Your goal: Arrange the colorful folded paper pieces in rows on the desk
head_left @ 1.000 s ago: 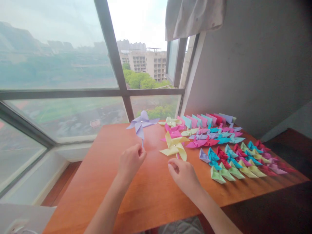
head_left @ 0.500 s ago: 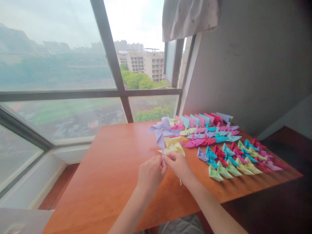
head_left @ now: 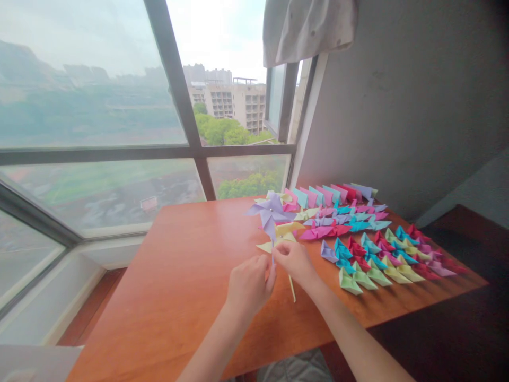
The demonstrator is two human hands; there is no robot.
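1 head-worn view, forward and down

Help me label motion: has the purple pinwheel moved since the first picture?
Yes: the purple pinwheel has moved right, farther from the slanted window post.

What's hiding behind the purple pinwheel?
Behind the purple pinwheel peek a pale green pinwheel, pink paper and a yellow pinwheel. The rest is covered, so I can't see it.

Smooth, reddish-brown wood counter (head_left: 178, 297) with a soft sheen. Matt, crisply creased paper forms the purple pinwheel (head_left: 271, 209), yellow pinwheel (head_left: 286, 236) and small folded boats (head_left: 350, 281). Wrinkled cloth curtain (head_left: 310, 32); dull grey wall (head_left: 397, 106); smooth glass window panes (head_left: 79, 79), hazy-looking.
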